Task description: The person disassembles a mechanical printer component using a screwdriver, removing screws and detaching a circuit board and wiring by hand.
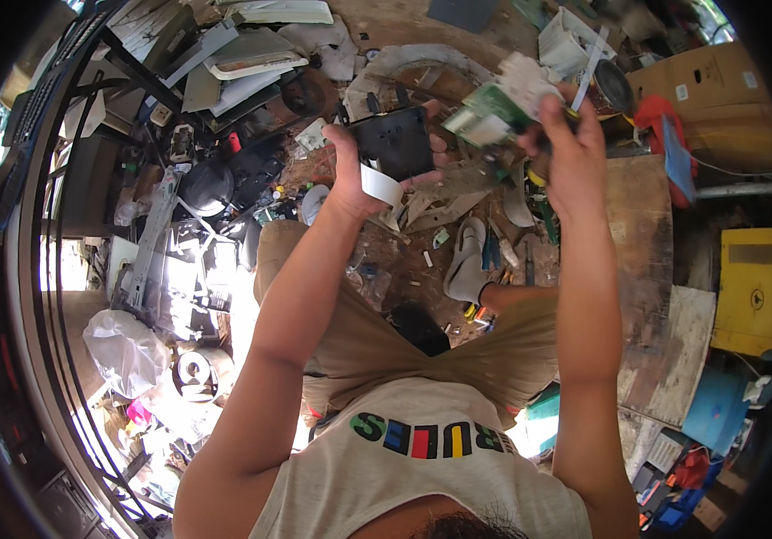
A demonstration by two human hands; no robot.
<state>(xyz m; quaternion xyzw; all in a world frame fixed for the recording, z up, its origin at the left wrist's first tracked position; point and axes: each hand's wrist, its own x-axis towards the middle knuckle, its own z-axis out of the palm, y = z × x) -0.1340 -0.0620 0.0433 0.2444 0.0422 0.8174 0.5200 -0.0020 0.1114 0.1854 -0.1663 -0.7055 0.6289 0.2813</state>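
Observation:
My left hand [352, 175] is closed around a black plastic housing [395, 144], thumb on its left side and fingertips showing at its right edge. A white flat strip [381, 185] hangs at the housing's near edge. To the right, my right hand [574, 153] is raised and grips a green circuit board [491, 117], which is smeared by motion. A pale, jagged part [526, 79] shows at the board's far end. Something yellow and black shows by the right palm, too blurred to name. The board and the housing are apart.
Scrap and small parts litter the ground around my sandalled foot [468, 260]. Pale panels [255, 58] are piled at the far left. A wooden board [637, 269], a yellow metal box [749, 289] and a cardboard box [709, 103] stand right. A clear plastic bag [125, 350] lies left.

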